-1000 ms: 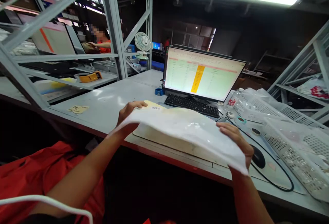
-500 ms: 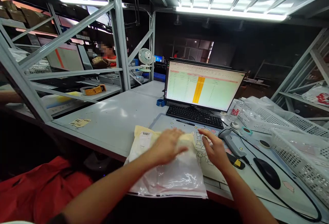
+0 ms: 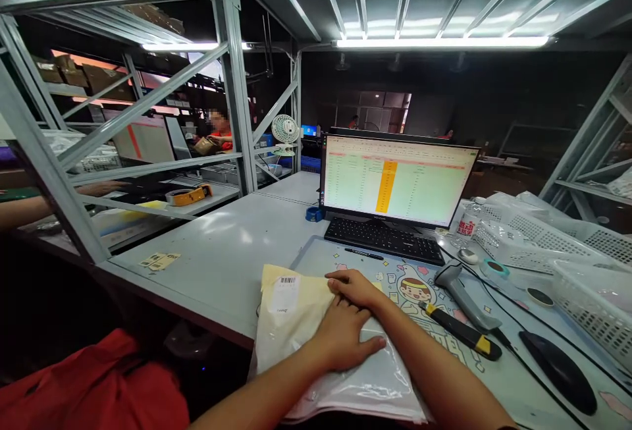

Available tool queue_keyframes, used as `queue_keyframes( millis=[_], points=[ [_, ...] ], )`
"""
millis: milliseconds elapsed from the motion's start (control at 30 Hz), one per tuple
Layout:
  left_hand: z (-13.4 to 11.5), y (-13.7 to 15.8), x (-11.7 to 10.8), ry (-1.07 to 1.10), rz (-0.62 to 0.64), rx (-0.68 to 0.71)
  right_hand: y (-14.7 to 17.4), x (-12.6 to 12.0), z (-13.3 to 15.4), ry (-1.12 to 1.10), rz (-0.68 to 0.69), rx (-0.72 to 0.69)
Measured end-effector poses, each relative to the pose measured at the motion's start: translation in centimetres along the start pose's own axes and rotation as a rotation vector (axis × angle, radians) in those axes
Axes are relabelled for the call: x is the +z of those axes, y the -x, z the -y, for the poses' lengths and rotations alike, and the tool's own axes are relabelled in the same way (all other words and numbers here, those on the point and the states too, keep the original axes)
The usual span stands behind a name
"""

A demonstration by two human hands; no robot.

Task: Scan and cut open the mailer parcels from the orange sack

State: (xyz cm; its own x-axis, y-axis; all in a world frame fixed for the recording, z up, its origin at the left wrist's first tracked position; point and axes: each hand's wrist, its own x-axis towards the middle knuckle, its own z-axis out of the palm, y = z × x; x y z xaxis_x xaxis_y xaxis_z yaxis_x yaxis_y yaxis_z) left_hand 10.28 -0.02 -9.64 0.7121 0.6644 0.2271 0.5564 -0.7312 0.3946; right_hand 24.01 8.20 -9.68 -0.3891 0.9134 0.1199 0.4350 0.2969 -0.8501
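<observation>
Lying under left hand: bag

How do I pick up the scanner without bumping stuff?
Take the scanner by the middle of its slim handle, probably from above, slightly to your right. It lies with its wider head pointing away and its handle slanting back toward you. The cutter sits close along its left, and the cable leaves the handle's near end.

1. Warehouse workstation for sure, monitor has a spreadsheet up.
2. Left of the monitor: steel racking, then cardboard boxes further left.
3. Right of it: white plastic baskets.
4. In front: barcode-labelled bag, handheld scanner.
</observation>
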Motion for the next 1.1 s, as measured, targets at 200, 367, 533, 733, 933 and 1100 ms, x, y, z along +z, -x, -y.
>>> queue_keyframes(
  millis=[200,367,533,733,933,1100],
  points=[
    [0.0,-0.2,0.7,0.065,-0.058,-0.038,-0.4,-0.7,-0.7,-0.146,-0.061,-0.034],
    [-0.2,0.0,0.7,0.057,-0.078,-0.059,-0.5,-0.4,-0.9,-0.163,-0.078,-0.005],
    [-0.2,-0.2,0.7,0.045,-0.062,-0.072,-0.6,-0.4,-1.1,-0.169,-0.076,-0.002],
    [-0.5,-0.1,0.2,0.044,-0.051,-0.082,-0.5,-0.5,-1.0,-0.175,-0.069,0.004],
    [-0.3,-0.3,0.4,0.066,-0.067,-0.052,-0.4,-0.4,-0.5,-0.139,-0.078,0.017],
    [-0.4,-0.3,0.3,0.064,-0.072,-0.036,-0.2,-0.6,0.2,-0.086,-0.069,0.021]
  ],
)
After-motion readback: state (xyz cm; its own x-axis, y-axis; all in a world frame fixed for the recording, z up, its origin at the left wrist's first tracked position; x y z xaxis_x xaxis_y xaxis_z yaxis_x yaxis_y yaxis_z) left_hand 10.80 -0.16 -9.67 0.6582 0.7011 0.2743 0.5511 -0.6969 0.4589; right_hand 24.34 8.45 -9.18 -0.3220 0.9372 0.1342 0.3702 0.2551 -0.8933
